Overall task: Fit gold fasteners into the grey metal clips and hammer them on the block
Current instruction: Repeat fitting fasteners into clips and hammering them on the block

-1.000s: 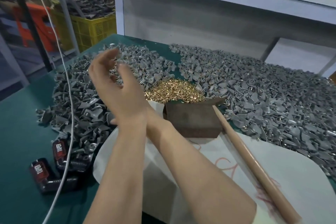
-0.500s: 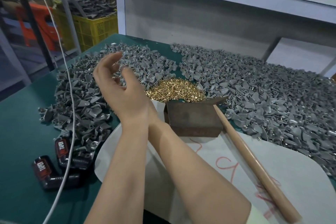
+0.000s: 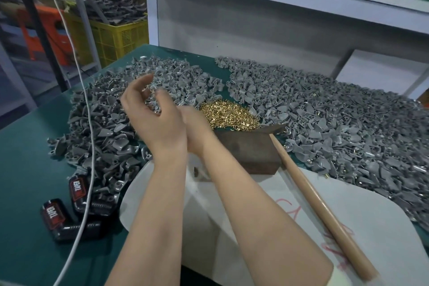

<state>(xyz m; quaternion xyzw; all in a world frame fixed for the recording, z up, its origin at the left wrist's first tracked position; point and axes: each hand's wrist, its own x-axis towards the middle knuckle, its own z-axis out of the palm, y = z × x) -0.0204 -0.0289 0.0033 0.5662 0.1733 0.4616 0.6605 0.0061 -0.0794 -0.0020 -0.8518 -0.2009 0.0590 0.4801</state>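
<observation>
Step, as judged: fitting stage. Hands raised together at 10 o'clock from block [image 3: 248,153], no clip seen on it; hammer [image 3: 320,211] lies untouched, handle running toward 5 o'clock

Left hand [image 3: 153,123] cupped, fingers curled, gold glint at fingertips; too blurred to tell whether it pinches clip

Right hand [image 3: 195,125] mostly hidden behind left; grip cannot tell

Next move likely needs fine seating of fastener, then setting down on block

Clips [image 3: 104,123]: small grey bent wedges, heaped at 9 and 2 o'clock of block

Fasteners [image 3: 228,115]: tiny shiny gold heap at 12
</observation>
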